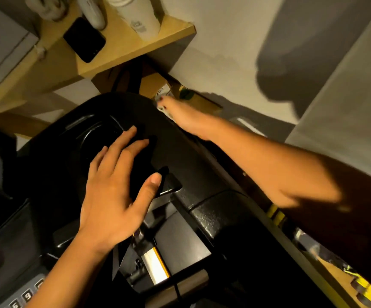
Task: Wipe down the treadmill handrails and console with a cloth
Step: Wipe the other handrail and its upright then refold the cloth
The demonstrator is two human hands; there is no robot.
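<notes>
Right hand (180,113) gripping cloth (163,108)

The scene is lit dimly with a warm yellow cast; light seems to fall from behind and above, since a large soft shadow (291,70) is thrown forward on the pale wall (224,36); the black console (186,152) is left nearly featureless, broken only by small specular glints; the right forearm (313,185) is half swallowed in shadow; straight edges are bent by wide-angle distortion toward the corners; slight motion blur is seen at the lower right.
</notes>
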